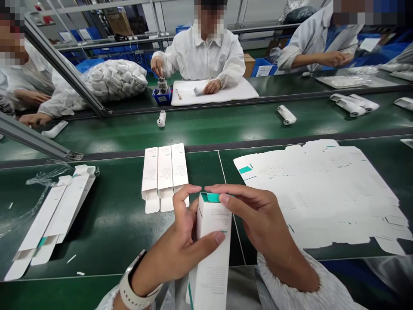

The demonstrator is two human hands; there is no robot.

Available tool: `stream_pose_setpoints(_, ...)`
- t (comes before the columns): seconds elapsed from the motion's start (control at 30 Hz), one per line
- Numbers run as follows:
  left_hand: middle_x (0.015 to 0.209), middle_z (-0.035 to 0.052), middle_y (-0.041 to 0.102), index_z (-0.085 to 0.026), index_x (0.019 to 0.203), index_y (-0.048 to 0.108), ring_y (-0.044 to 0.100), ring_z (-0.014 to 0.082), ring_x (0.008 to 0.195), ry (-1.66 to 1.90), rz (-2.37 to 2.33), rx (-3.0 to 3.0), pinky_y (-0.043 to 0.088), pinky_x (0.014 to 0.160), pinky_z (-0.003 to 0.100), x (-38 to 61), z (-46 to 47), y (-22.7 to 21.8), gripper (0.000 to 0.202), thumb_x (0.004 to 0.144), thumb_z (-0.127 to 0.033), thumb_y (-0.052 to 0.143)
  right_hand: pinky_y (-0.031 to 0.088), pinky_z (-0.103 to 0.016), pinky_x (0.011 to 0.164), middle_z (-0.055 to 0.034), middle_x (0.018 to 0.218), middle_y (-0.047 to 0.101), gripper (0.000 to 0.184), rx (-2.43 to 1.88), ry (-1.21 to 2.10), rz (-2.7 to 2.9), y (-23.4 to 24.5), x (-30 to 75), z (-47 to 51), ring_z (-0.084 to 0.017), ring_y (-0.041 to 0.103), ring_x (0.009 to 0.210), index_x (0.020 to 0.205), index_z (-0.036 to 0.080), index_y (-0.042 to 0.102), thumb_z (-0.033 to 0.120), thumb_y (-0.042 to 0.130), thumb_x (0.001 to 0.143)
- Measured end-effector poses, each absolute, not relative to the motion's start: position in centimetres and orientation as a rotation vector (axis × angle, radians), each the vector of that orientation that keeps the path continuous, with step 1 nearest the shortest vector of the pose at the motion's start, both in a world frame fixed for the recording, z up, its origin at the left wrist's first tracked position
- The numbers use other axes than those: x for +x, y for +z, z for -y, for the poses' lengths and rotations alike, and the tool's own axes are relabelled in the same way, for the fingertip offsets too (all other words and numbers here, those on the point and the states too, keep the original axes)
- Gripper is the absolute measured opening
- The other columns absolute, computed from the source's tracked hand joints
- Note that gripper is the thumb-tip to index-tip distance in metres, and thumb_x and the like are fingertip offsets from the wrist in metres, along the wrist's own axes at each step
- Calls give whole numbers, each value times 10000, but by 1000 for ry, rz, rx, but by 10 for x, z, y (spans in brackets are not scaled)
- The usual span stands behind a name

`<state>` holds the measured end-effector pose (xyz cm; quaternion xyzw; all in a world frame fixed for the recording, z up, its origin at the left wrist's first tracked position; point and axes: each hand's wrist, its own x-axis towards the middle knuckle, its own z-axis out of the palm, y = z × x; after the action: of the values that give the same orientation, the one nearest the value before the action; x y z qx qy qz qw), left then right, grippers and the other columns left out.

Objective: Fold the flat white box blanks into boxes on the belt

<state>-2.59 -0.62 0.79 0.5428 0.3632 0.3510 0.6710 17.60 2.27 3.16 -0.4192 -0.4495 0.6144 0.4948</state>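
Observation:
A tall white carton [213, 258] with a teal end flap [210, 197] stands tilted in front of me, its flap end facing away and up. My left hand [183, 241] wraps its left side, thumb lying across the printed front face. At the top, my right hand [254, 211] has its fingers and thumb closed on the teal flap and the carton's upper edge. Just beyond, three white cartons [165, 170] lie side by side on the green table, their near end flaps sticking out.
Flattened carton blanks [322, 193] spread in a stack at right; partly folded cartons [61, 211] lie at left beside clear plastic film [29, 211]. White devices [286, 115] sit on the green conveyor [226, 120]. Across it, co-workers in white coats [206, 54] handle parts.

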Motion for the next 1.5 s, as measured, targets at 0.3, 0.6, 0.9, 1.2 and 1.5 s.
stream_pose_setpoints(0.3,1253,57,710,-434,1510,297,780,233,980,809,-822,1197,675,821,392,-27,4,13,591,1108,-383,727,759,-356,733,-16,1232,897,125,-951,1496,1243,36,185,-23,-276,874,1048,1128,409,927,428,835,1045)
stream_pose_setpoints(0.6,1092,-27,669,-372,1292,424,708,121,764,1068,-832,1037,582,659,239,-15,-3,9,373,1104,-372,746,564,-516,1289,35,1777,546,381,-889,1557,1401,16,179,-19,-306,542,1635,1470,502,758,387,761,1106)
stream_pose_setpoints(0.9,1097,-29,712,-350,1207,520,739,160,957,1417,-955,968,598,774,261,-19,-25,8,295,1086,-437,774,515,-581,1300,-80,1927,181,1198,-1149,1828,1290,-3,152,-5,-343,504,1641,1775,552,55,493,924,953)
stream_pose_setpoints(1.2,1258,48,804,-316,1193,783,750,250,1213,1454,-1026,1090,605,981,357,-37,-29,5,156,1077,-420,789,636,-559,1146,-163,1622,610,975,-1169,1796,1303,-4,140,-3,-352,703,1392,1741,382,303,578,874,976)
stream_pose_setpoints(1.5,1675,36,622,-397,1389,699,545,280,1618,1608,-1063,1295,479,1325,514,-50,-37,3,247,1146,-365,674,495,-603,1316,-112,1818,415,873,-1266,1336,1487,-20,146,-4,-386,542,1591,1720,391,396,538,846,987)
